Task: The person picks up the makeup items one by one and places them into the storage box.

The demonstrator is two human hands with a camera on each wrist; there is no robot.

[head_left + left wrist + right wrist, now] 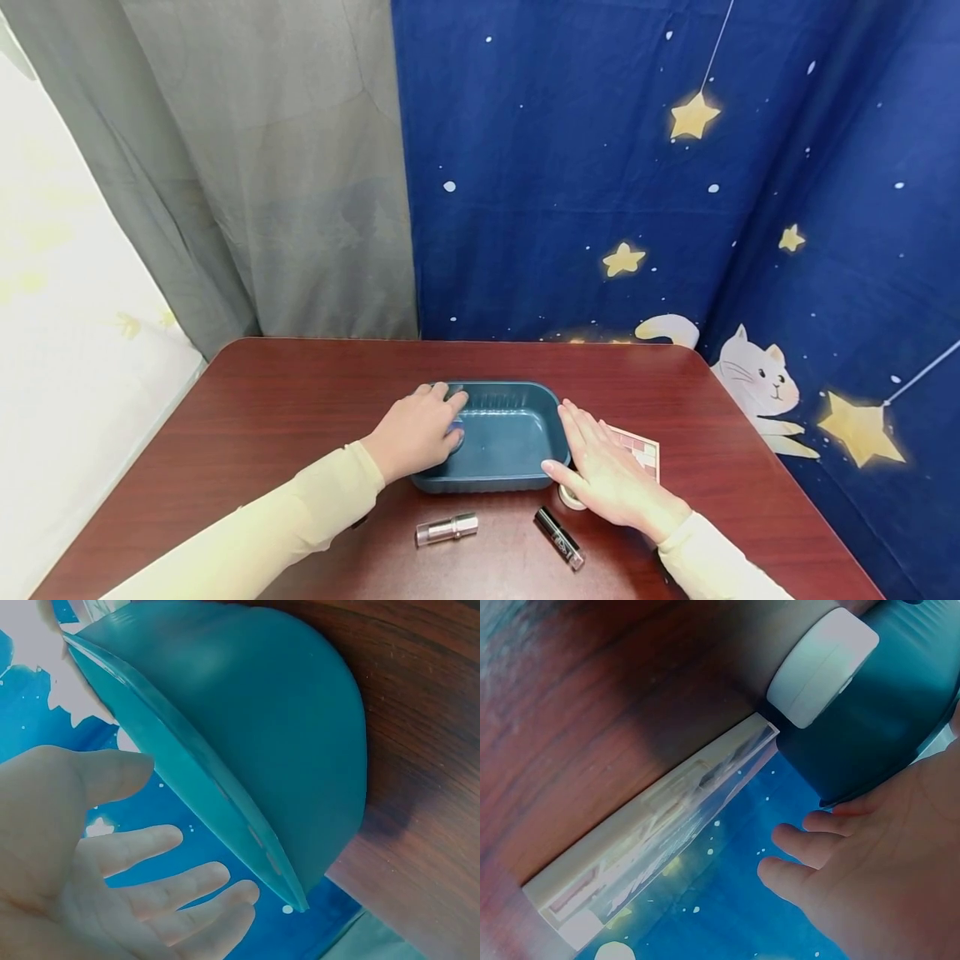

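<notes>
A dark teal plastic basin [502,442] stands on the table. My left hand [420,429] is over its left end, fingers spread and loosely bent; the palm shows bare beside the basin's rim in the left wrist view. Just under the left thumb, a small bluish thing [458,437] shows partly inside the basin. My right hand [611,471] lies along the basin's right side, fingers straight and fingertips right at the rim. Below that hand sit a makeup palette [643,454] and a round white case [821,667], both partly covered in the head view.
In front of the basin lie a silver lipstick tube [446,529] with a clear end and a black lipstick tube [558,537]. The reddish-brown table [315,375] ends at a grey curtain [300,208] and a blue star-patterned curtain [540,167].
</notes>
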